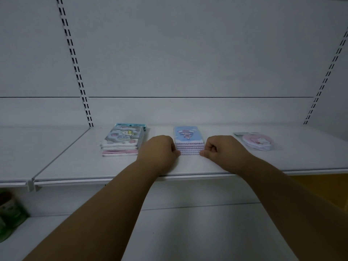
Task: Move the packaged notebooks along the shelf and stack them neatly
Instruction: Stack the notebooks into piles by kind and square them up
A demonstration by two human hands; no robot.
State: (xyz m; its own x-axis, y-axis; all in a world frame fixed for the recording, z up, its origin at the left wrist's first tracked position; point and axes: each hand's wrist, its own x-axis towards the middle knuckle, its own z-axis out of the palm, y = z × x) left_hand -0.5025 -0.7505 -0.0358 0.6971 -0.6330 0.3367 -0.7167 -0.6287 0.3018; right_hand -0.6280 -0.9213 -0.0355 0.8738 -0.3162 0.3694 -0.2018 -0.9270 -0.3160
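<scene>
Already most of the work looked done from the head camera, the only view I had. Just right of frame centre, the stack of blue-covered spiral notebooks (189, 142) sat square on the white shelf (188, 166), its bound edges lined up toward me. My left hand (160, 147) pressed its thumb and curled fingers against the stack's left side, and my right hand (220, 147) did the same on the right, both clenched into loose fists and squeezing the pile between them rather than lifting it. I judged this as the final straightening of that pile.

To the left of centre a second stack of packaged notebooks (123, 141) lay near my left hand but apart from it, its lower books sticking out slightly from the upper ones, so it probably still needed tidying. At the right of the frame a round pink packaged item (258, 141) lay alone, well clear of my right hand. Nothing blocked either pile; the shelf between them was bare. At the lower left edge, something green (9, 217) sat on the shelf below, too dim to identify.
</scene>
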